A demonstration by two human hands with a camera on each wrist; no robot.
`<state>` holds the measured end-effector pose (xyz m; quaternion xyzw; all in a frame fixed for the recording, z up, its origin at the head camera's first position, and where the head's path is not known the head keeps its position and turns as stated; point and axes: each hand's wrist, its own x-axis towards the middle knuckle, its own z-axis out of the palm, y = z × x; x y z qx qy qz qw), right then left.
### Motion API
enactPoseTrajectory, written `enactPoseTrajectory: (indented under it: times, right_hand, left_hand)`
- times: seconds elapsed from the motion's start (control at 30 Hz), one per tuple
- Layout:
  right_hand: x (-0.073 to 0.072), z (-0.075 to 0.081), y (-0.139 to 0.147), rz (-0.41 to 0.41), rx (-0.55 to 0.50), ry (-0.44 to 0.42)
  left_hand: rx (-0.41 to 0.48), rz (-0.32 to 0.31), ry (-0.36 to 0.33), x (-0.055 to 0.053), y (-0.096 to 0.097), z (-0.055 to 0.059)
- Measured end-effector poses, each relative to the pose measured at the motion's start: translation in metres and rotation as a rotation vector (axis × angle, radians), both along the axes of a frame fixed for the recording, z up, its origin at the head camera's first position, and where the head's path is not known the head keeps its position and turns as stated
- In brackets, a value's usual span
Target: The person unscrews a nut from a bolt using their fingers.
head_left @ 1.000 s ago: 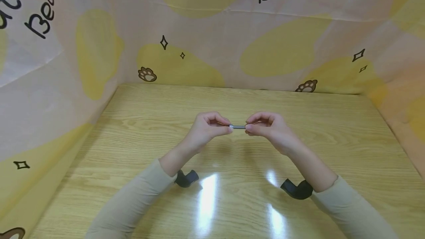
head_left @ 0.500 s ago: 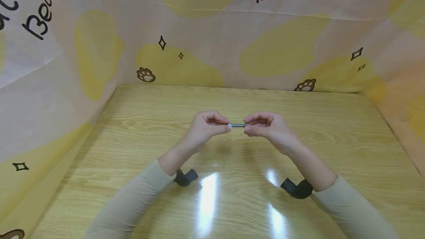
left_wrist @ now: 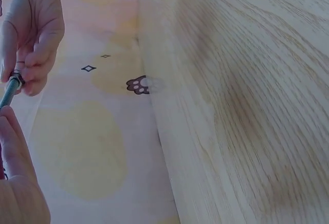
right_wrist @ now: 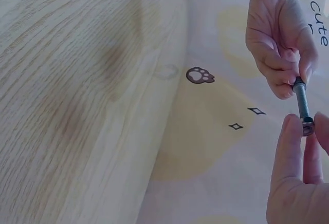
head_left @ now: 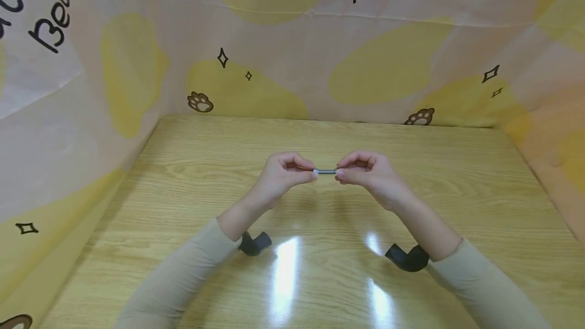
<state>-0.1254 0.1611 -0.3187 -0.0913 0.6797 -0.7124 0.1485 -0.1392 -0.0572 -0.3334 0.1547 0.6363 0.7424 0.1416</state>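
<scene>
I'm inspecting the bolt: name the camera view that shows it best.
The right wrist view: the bolt shows large, from the left hand to the nut at the right hand. The left wrist view shows part, near the frame's edge; the head view shows it small, partly covered.

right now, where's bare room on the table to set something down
The table is bare behind the left hand and right hand to the patterned cloth, left of the left sleeve, and right of the right sleeve. Between the sleeves, black wrist pieces narrow the free patch. Crowded: the middle, where both hands hold the bolt and nut.
</scene>
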Motion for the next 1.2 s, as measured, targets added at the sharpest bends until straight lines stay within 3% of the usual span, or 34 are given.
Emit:
enactPoseTrajectory:
  times: [0.27, 0.5, 0.73, 0.97, 1.2]
  right_hand:
    - [-0.0008, 0.0009, -0.0034, -0.009, -0.004, -0.068]
    - [0.0007, 0.0010, -0.0015, -0.001, 0.024, -0.014]
    - [-0.0012, 0.0008, -0.0028, 0.008, 0.032, -0.067]
    - [-0.0022, -0.0015, -0.0031, 0.020, 0.007, -0.029]
    - [-0.0028, 0.0012, -0.0054, 0.025, 0.038, -0.057]
  left_hand:
    - [0.003, 0.011, -0.011, 0.0005, -0.0005, 0.0000]
    - [0.014, 0.001, -0.004, -0.0002, -0.0007, -0.0024]
    - [0.017, -0.007, 0.013, -0.0005, -0.0006, -0.0017]
    - [0.007, 0.003, 0.014, -0.0006, -0.0046, -0.0021]
    - [0.013, 0.016, 0.012, -0.0004, -0.0049, -0.0011]
